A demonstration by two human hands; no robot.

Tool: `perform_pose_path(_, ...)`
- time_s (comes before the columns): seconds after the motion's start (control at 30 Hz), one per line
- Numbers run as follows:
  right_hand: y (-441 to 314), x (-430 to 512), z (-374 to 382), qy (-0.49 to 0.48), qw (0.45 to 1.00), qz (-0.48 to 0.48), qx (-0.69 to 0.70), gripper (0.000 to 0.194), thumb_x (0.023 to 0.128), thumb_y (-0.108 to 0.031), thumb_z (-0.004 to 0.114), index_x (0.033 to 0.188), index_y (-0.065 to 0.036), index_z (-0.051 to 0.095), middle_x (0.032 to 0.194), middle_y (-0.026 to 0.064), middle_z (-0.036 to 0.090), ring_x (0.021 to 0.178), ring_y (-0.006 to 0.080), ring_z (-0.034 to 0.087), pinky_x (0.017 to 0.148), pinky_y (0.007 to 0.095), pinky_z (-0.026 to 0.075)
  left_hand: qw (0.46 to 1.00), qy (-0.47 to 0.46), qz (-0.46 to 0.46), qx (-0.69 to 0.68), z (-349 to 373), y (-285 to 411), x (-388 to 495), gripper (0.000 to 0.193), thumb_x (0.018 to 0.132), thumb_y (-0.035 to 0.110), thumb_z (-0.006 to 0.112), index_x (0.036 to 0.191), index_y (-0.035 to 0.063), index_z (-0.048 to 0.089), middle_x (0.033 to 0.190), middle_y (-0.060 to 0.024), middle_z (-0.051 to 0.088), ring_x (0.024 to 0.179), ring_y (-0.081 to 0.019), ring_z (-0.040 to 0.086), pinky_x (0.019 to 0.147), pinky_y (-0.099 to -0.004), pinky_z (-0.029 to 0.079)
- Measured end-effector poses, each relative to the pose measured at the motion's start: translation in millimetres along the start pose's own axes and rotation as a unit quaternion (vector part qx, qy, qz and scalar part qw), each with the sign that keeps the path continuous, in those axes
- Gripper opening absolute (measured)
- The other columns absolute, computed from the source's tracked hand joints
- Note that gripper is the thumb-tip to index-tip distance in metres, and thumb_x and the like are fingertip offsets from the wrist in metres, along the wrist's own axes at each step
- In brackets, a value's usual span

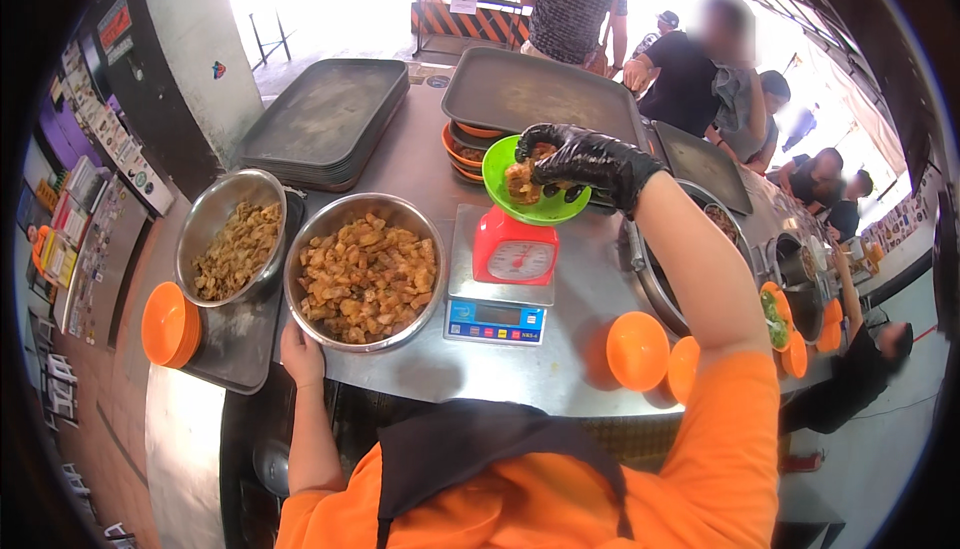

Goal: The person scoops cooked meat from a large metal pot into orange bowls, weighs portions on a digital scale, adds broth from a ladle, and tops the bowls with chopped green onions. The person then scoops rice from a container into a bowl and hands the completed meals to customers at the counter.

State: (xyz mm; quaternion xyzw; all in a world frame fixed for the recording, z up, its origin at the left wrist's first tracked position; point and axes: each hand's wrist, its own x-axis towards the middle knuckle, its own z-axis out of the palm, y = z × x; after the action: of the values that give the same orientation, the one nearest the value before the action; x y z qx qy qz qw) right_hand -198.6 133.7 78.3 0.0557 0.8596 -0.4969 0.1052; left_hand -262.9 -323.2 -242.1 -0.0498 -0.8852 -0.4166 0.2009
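My right hand [592, 166], in a black glove, is over the green plastic dish [536, 209], its fingers around some browned meat pieces [523, 181]. That dish rests on a red dial scale [515, 249], which stands on a blue digital scale [496, 315] with a steel platform. My bare left hand [302, 356] is at the lower left rim of a steel bowl [442, 264] heaped with browned meat chunks [367, 279]; its fingertips are partly hidden by the bowl. Left of it, a second steel bowl [187, 211] holds paler cooked pieces [238, 250].
Stacked grey trays [330, 113] stand behind the bowls; another tray [540, 91] lies over orange bowls of food. Orange bowls [171, 324] are stacked at left, more [637, 351] at right beside a large pot [651, 279]. Several people stand across the counter; a co-worker [862, 376] is at far right.
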Motion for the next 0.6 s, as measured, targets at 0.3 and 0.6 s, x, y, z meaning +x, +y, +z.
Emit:
perform_pose_path(0.3,-8.6,0.1,-11.7,-0.059,0.988,0.071,-0.123,0.053,0.074,-0.025,0.077,0.121,-0.014,0.057,0.108,0.0093,0.061,0.091,0.0197,0.059,0.080,0.0317,0.049,0.999,-0.024,-0.035,-0.018,0.5,-2.1,0.1,0.030,0.088,0.013,0.058,0.117,0.0043,0.061,0.100,-0.0142,0.064,0.092,-0.0305,0.062,0.080,-0.0362,0.048)
perform_pose_path(0.6,-14.6,2.9,-13.6,-0.121,0.951,0.051,-0.279,0.072,0.066,-0.028,0.083,0.132,-0.020,0.055,0.125,0.0127,0.058,0.108,0.0286,0.058,0.095,0.0372,0.047,0.999,-0.034,-0.030,0.014,-0.9,-3.5,0.7,0.030,0.086,0.013,0.060,0.114,0.0024,0.062,0.102,-0.0153,0.064,0.095,-0.0319,0.062,0.083,-0.0374,0.047)
